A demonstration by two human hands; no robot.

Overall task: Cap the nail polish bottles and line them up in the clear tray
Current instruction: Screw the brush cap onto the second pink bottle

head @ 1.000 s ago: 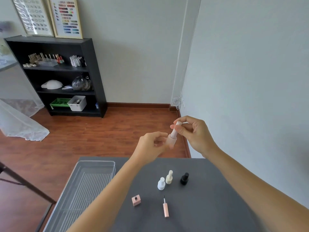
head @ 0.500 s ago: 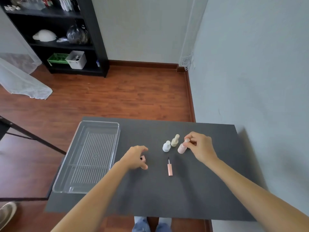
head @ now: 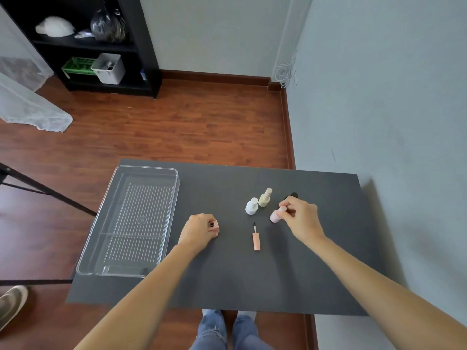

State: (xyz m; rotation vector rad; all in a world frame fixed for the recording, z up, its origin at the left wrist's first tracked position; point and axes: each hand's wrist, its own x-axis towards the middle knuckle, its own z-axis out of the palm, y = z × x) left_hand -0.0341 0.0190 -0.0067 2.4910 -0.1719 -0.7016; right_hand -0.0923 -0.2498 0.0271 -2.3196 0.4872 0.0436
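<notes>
The left hand (head: pixel 198 231) grips a square pink bottle (head: pixel 214 226) on the table (head: pixel 227 279), while the right hand (head: pixel 300 218) pinches a capped pink bottle (head: pixel 276 215); a brush cap (head: pixel 256 238) lies between them.

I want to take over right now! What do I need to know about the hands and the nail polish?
Left hand grips the square pink bottle, which is open, on the table.
Right hand pinches the cap of the round pink bottle, standing capped.
White bottle and cream bottle stand capped beside it; the black bottle is mostly hidden behind the right hand.
The pink brush cap lies loose between the hands.
Clear tray holds no bottles.
Left: cap the square bottle, then line all up in the tray.
</notes>
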